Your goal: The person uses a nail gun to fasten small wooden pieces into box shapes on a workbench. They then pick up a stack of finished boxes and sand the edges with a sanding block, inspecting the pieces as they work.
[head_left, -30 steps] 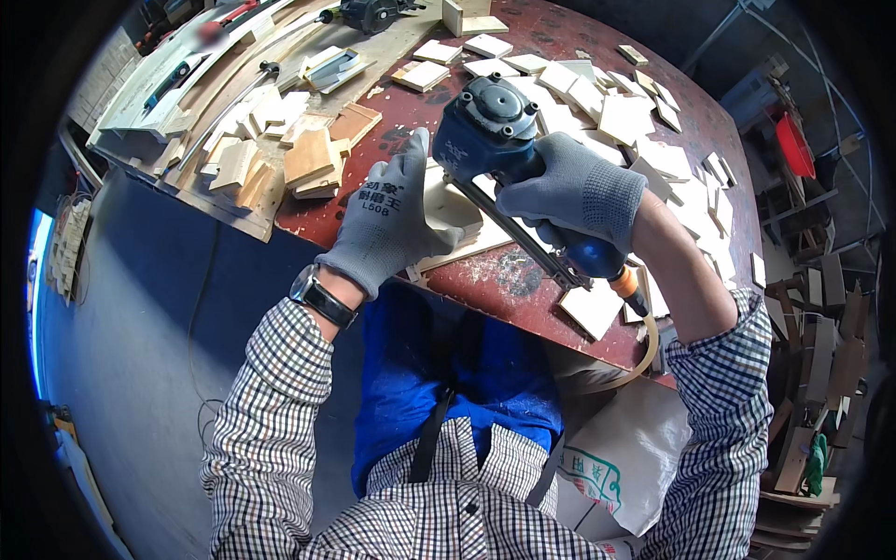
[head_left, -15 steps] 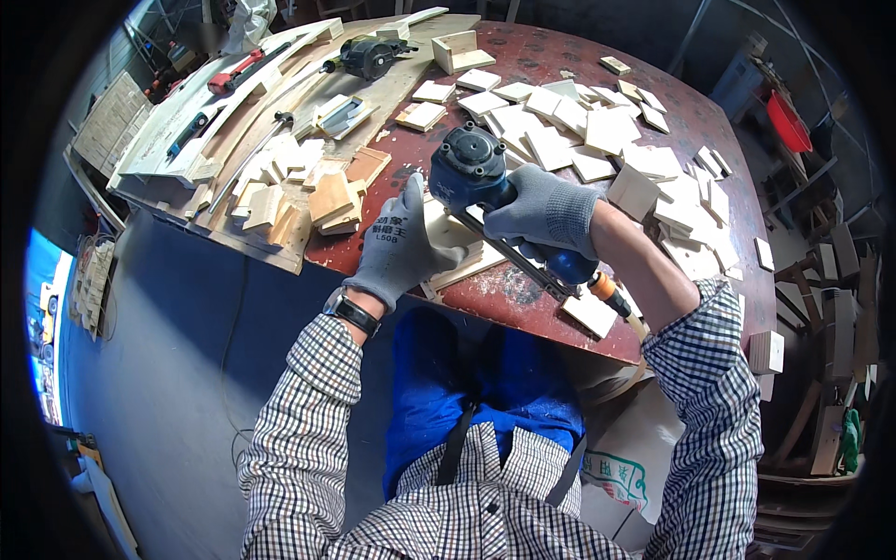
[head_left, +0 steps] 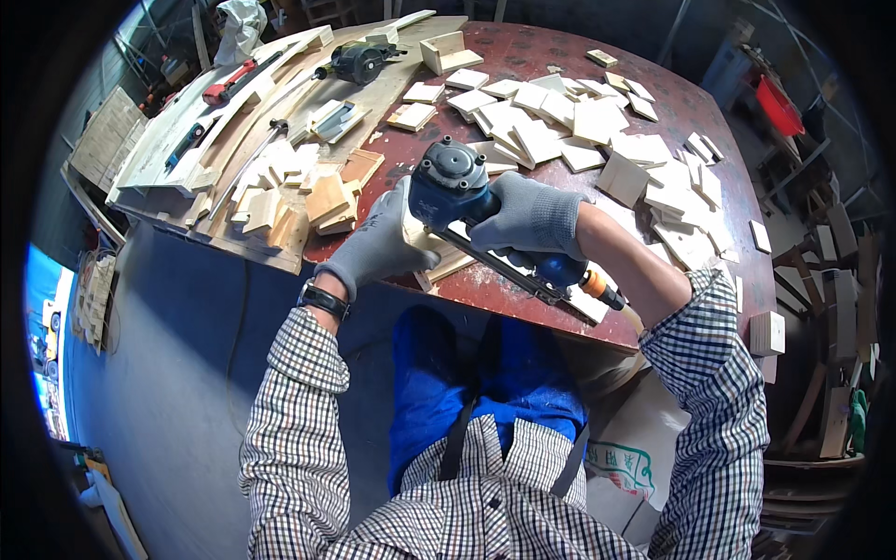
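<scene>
My right hand (head_left: 537, 213), in a grey glove, is wrapped round the handle of a blue and black air nail gun (head_left: 455, 183). An orange hose fitting sits at the handle's end. The gun's head is over the table's near edge and hides part of what lies under it. My left hand (head_left: 378, 245), also gloved, grips pale wooden boards (head_left: 452, 261) just beside the gun. Its thumb is on the near side, and most of its fingers are behind the wood. Where the gun's nose meets the wood cannot be seen.
Many small wooden boards (head_left: 597, 121) lie heaped across the red table (head_left: 677, 103). More wood pieces (head_left: 331, 198) are piled left of my left hand. Farther left are a black circular saw (head_left: 359, 62), a red tool (head_left: 230, 84) and a long plank. Two boards joined at an angle (head_left: 450, 52) stand at the back.
The nail gun has moved slightly left and down with my right hand. My left hand has shifted left, and its raised thumb and fingers have closed round the wood.
</scene>
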The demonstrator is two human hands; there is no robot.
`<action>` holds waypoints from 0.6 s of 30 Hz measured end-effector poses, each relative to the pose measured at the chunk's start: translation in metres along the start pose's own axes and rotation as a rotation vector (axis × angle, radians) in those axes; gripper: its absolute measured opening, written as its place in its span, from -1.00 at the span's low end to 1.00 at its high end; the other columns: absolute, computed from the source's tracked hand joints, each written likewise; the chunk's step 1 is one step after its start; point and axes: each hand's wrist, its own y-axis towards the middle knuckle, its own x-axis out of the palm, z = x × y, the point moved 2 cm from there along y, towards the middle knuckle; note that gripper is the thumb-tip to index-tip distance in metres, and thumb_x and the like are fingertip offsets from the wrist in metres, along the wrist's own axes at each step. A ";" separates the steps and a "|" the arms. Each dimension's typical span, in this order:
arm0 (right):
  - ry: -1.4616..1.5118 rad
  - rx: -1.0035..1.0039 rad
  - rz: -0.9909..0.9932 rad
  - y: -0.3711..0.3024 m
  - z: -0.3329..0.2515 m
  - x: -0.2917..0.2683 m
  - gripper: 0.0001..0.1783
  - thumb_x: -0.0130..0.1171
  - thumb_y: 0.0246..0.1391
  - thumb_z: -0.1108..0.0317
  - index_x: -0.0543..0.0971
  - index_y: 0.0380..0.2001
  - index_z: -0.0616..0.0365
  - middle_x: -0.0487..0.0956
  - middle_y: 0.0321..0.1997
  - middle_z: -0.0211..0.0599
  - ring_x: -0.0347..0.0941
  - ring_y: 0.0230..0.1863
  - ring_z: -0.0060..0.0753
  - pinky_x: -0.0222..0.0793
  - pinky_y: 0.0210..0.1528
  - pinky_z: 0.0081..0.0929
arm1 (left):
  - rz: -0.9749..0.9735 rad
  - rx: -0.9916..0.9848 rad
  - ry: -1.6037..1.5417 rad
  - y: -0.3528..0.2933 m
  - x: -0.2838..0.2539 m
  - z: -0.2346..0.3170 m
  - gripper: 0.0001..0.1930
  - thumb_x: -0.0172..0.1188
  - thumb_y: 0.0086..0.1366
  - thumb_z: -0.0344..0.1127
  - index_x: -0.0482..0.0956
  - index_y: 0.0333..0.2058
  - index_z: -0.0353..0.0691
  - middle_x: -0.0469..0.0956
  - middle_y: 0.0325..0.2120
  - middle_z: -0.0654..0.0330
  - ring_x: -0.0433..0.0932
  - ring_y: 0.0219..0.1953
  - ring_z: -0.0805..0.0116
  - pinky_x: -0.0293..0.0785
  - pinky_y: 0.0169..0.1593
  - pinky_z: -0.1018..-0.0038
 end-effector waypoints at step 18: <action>0.003 0.008 0.150 -0.021 0.015 0.033 -0.57 0.33 -0.04 0.14 0.71 -0.22 0.29 0.71 -0.43 -0.08 0.68 -0.45 -0.26 0.64 -0.27 -0.29 | 0.534 -0.224 -0.555 -0.068 0.037 -0.050 -0.27 -0.03 0.41 -0.48 0.05 0.54 -0.36 0.22 0.51 -0.07 0.31 0.40 0.17 0.27 0.40 0.29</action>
